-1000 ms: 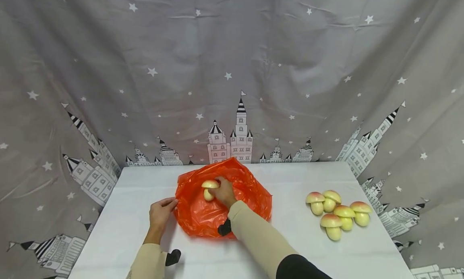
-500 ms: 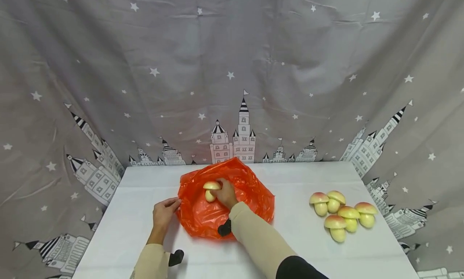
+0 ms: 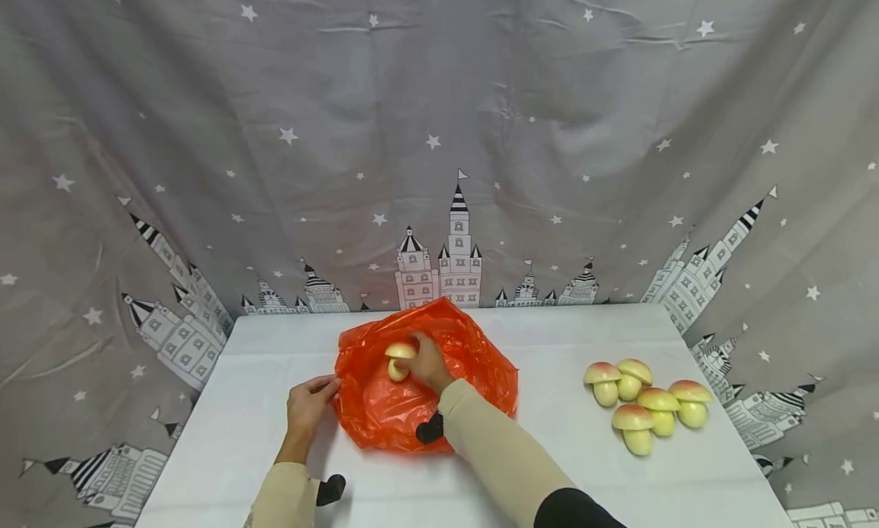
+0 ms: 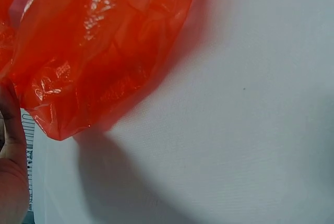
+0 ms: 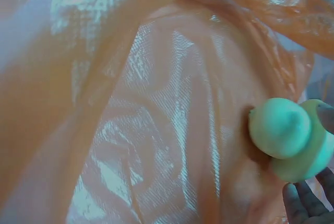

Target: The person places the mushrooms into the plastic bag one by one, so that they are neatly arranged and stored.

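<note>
A red plastic bag (image 3: 384,420) lies on the white table with its mouth spread wide. Inside it, my right hand (image 3: 431,364) holds a toy mushroom (image 3: 400,351) with a yellow-and-pink cap and a pale yellow stem. The right wrist view shows the mushroom (image 5: 279,128) between thumb and fingers, close to the bag's inner surface; whether it touches cannot be told. At the bag's left rim, my left hand (image 3: 305,412) pinches the plastic. In the left wrist view, only part of that hand (image 4: 11,166) shows beside the bag (image 4: 109,51).
Several more toy mushrooms (image 3: 635,427) stand in a cluster on the right side of the white table (image 3: 549,452). A grey curtain (image 3: 330,78) printed with stars and castles hangs behind the table.
The whole head view shifts slightly right, then slightly back. Both hands keep their places at the bag, and the mushroom stays in the right hand.
</note>
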Motion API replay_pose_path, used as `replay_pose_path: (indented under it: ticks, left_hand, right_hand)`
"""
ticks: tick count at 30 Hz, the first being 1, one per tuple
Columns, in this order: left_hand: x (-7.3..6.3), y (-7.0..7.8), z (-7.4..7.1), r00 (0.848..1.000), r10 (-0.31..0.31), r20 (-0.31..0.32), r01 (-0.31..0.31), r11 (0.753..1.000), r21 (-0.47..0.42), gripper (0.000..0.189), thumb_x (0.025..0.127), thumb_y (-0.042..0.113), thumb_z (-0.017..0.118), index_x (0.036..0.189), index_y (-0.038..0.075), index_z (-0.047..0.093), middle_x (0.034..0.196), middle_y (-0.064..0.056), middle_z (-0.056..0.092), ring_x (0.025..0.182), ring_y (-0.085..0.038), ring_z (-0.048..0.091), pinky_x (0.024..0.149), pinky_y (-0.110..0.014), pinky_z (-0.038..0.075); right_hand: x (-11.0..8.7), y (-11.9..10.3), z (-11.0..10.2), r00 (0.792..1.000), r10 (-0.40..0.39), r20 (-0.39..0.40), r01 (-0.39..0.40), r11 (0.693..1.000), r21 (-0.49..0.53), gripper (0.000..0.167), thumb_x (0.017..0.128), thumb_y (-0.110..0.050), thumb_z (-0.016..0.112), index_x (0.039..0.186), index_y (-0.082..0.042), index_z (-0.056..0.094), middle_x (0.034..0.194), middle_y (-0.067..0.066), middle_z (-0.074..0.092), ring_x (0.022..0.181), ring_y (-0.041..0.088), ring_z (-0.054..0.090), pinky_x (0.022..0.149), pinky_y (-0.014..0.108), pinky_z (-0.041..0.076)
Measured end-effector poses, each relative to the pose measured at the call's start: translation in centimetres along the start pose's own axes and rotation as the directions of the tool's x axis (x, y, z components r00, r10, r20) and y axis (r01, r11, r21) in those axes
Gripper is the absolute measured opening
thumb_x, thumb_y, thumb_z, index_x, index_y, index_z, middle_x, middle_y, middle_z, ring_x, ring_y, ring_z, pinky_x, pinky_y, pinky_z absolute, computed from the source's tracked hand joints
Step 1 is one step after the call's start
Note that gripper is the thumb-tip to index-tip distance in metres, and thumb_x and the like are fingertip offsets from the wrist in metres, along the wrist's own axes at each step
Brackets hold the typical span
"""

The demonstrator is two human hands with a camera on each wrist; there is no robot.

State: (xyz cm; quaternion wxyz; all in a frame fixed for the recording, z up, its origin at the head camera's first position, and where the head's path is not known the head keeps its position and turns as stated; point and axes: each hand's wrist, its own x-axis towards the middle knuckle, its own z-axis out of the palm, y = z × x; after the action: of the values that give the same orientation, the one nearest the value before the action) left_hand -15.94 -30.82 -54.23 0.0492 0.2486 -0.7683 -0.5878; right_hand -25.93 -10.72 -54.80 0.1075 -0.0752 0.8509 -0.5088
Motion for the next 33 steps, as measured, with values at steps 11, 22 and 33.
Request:
replay_pose_path:
  ticks: [11,22,33]
  left_hand:
    - [0.0,0.0,0.2,1.0,-0.008,-0.016,0.009,0.999,0.035,0.033,0.094,0.015,0.064,0.116,-0.01,0.064,0.099,-0.014,0.069,0.072,0.001,0.058,0.065,-0.01,0.049]
    - [0.0,0.3,0.4,1.0,-0.009,-0.018,0.01,0.999,0.038,0.032,0.096,0.016,0.061,0.118,-0.008,0.063,0.103,-0.014,0.068,0.075,0.0,0.059,0.066,-0.009,0.049]
    - [-0.1,0.5,0.3,0.999,-0.034,-0.016,0.035,0.995,0.092,0.038,0.097,0.021,0.06,0.122,-0.006,0.061,0.117,-0.024,0.063,0.089,-0.015,0.062,0.069,-0.009,0.049]
  right_hand:
    - [-1.5,-0.6,-2.4,0.997,-0.038,0.069,0.037,0.999,0.007,0.063,0.078,-0.007,0.079,0.134,-0.008,0.051,0.134,0.012,0.054,0.118,0.031,0.051,0.099,0.045,0.045]
    - [-3.2,-0.3,-5.3,0.988,-0.108,0.108,0.098,0.991,0.09,0.061,0.08,-0.006,0.078,0.135,-0.007,0.051,0.138,0.015,0.05,0.125,0.038,0.045,0.102,0.049,0.041]
    - [-5.3,0.3,-8.3,0.986,-0.144,0.085,0.121,0.964,0.238,0.059,0.08,-0.009,0.078,0.133,-0.008,0.052,0.137,0.013,0.051,0.125,0.036,0.047,0.101,0.053,0.041]
